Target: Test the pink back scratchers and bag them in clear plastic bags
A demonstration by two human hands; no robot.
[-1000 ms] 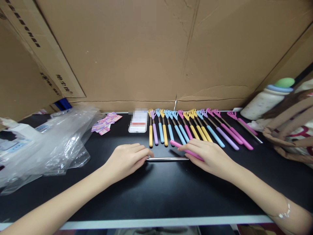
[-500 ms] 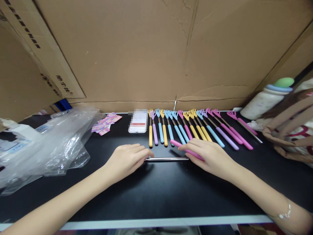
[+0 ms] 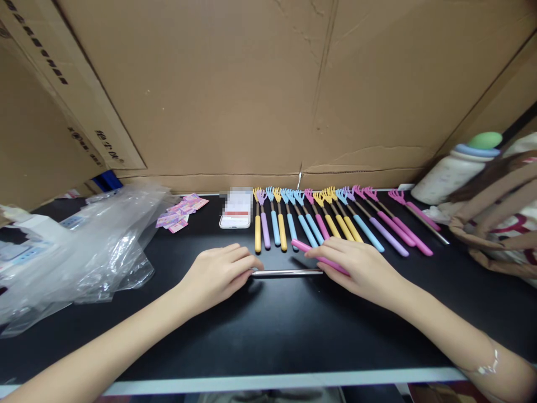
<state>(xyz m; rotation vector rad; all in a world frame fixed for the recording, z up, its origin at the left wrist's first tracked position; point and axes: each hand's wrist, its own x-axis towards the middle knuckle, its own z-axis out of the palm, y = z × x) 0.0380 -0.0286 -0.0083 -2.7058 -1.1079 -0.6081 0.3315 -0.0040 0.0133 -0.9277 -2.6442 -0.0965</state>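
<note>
A slim silver metal rod (image 3: 287, 273) lies level between my two hands, just above or on the black tabletop. My left hand (image 3: 222, 274) is closed on its left end. My right hand (image 3: 356, 266) pinches the other end, and a pink handle (image 3: 304, 244) passes under its fingers. Whether rod and handle are joined is hidden by that hand. Beyond my hands lies a row of back scratchers with claw heads and yellow, purple, blue and pink handles, such as a yellow one (image 3: 257, 232) at the left and a pink one (image 3: 413, 238) at the right.
A phone (image 3: 235, 215) and several small printed cards (image 3: 182, 212) lie left of the row. Clear plastic bags (image 3: 104, 246) cover the left side. A white bottle (image 3: 453, 173) and a fabric bag (image 3: 495, 229) stand at the right. Cardboard (image 3: 218, 89) walls the back.
Almost nothing differs. Both hands keep their hold on the silver rod, and the whole view has shifted by a few pixels.
</note>
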